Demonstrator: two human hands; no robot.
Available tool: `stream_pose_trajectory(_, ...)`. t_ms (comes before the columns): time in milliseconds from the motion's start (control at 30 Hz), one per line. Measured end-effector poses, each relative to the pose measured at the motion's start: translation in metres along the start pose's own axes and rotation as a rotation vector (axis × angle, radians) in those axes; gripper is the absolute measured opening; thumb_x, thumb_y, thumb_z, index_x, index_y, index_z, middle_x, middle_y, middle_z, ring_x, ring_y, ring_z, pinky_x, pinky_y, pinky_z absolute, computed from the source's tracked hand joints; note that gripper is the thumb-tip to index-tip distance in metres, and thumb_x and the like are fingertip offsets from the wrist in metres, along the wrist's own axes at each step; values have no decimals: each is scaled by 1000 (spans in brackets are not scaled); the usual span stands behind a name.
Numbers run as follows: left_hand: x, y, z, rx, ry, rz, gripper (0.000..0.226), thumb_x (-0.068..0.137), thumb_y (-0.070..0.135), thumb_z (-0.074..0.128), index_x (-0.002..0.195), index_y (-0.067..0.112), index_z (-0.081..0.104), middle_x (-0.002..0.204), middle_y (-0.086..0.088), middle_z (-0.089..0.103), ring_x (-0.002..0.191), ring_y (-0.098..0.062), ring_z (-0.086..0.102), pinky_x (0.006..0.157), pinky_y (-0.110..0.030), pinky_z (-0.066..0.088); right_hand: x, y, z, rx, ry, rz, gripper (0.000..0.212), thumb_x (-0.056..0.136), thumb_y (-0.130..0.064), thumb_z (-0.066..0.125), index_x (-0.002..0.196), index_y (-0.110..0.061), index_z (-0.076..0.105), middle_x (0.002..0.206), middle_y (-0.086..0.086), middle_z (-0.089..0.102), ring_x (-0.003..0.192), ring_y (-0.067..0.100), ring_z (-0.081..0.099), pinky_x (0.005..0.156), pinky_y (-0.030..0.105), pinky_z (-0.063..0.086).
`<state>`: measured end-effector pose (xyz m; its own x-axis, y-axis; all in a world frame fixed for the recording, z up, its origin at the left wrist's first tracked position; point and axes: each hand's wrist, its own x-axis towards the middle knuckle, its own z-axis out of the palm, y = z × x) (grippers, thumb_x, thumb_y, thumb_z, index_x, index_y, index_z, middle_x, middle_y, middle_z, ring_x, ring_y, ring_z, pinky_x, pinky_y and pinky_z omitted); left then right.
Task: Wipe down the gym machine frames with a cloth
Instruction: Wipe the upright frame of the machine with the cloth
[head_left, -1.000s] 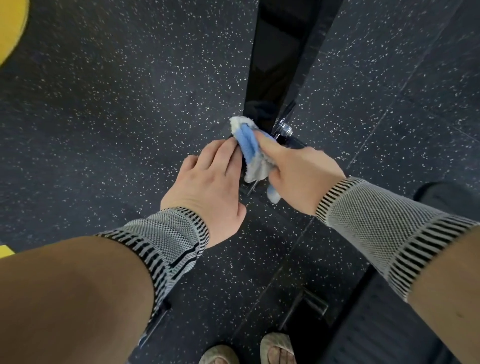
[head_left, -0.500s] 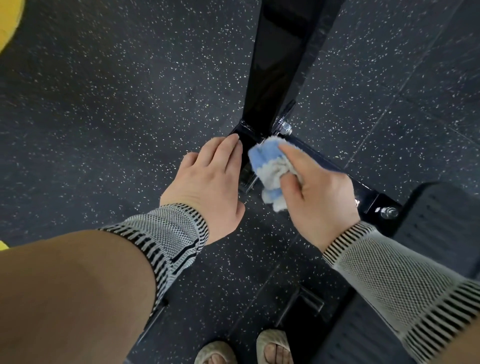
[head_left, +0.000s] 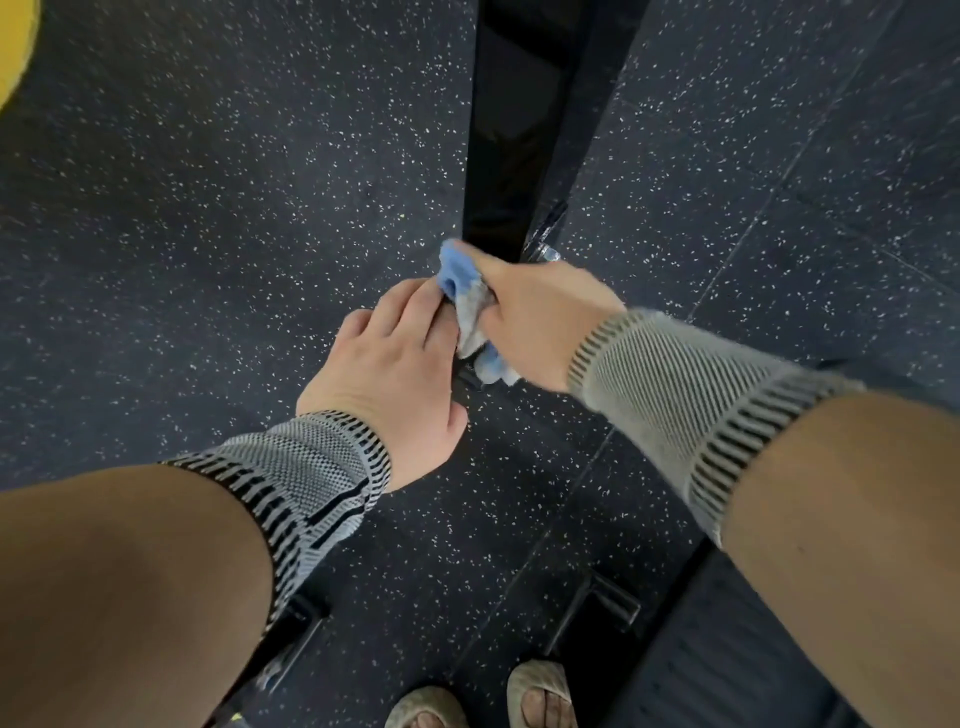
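**Cloth at the foot of the black frame post**

Lying bunched, blue and grey, cloth (head_left: 464, 301) at the base of the glossy black frame post (head_left: 519, 130), just where the post is meeting the floor. Being gripped by the right hand (head_left: 535, 317), fingers curled round the bundle, one loose end hanging out below the palm. Pressing against the lower end of the post, beside a shiny bolt (head_left: 545, 253).

Resting just beside, touching the cloth with the fingertips, the left hand (head_left: 387, 369); fingers straight and together, holding nothing. Wearing grey knitted sleeves with black stripes on both wrists.

Spreading all around, dark speckled rubber floor (head_left: 208, 208). Showing at the bottom edge, two feet in sandals (head_left: 540, 696). Peeking in at the top left corner, a yellow patch (head_left: 15, 47).
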<state>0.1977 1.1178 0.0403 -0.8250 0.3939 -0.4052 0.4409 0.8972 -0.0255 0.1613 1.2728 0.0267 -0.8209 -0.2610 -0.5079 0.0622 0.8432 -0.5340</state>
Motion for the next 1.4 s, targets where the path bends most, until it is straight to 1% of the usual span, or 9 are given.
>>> stream_pose_trajectory(133,1,1,2,39,-23,12,87,86,48,46,150,14,-1,156,2,-3,144,-18,0,117,-40,16,-21,7,15,-113,18,43,68,97,-25,38,145,-53,-2,73,-2,61,61,17,59,59,31,51)
stream_pose_trajectory(300,0,0,2,41,-2,-3,79,84,45,46,147,14,10,154,-1,7,143,-19,5,116,-39,17,8,0,8,-147,108,-80,61,95,-21,38,149,-37,15,85,-1,58,69,21,57,69,36,52)
stream_pose_trajectory(400,2,0,2,14,-4,-1,85,86,44,48,151,15,1,156,4,-2,144,-17,1,117,-38,15,-22,9,14,-85,34,76,56,98,-24,38,143,-48,13,75,-3,63,64,18,63,64,37,57)
stream_pose_trajectory(500,2,-2,5,52,7,6,90,87,46,49,152,12,-3,157,2,-5,144,-18,3,116,-39,18,-58,11,27,-109,43,177,30,100,-28,33,127,-31,44,79,-1,63,71,20,63,69,40,57)
stream_pose_trajectory(633,-1,0,6,106,43,-4,85,88,43,47,152,9,3,158,-1,2,144,-19,9,114,-40,21,-83,3,40,73,175,204,36,99,-28,31,134,-31,41,81,0,59,76,22,59,68,34,51)
stream_pose_trajectory(833,-37,25,3,104,102,-81,65,93,29,42,151,13,18,158,1,8,143,-17,8,109,-41,21,-119,-10,56,136,267,244,32,96,-28,42,126,-25,53,132,-1,38,110,17,41,94,33,42)
stream_pose_trajectory(1033,-151,39,23,-27,-8,-167,73,93,23,42,153,15,0,155,7,-12,140,-15,0,108,-38,19,-163,-43,82,272,288,242,20,94,-27,48,104,-20,63,91,0,66,81,18,60,70,29,45)
stream_pose_trajectory(1200,-243,42,42,-147,-75,-243,73,96,27,39,152,16,-6,154,8,-19,135,-12,-9,111,-36,14,-195,-82,108,284,277,145,23,92,-23,50,109,-17,63,103,1,58,88,18,57,80,32,48)
stream_pose_trajectory(1400,-313,28,67,-216,63,-296,84,58,27,76,135,5,49,145,-5,40,123,-23,38,94,-46,45,-199,-141,137,334,389,-83,44,91,-24,57,135,-27,53,115,-7,43,100,11,50,88,28,47)
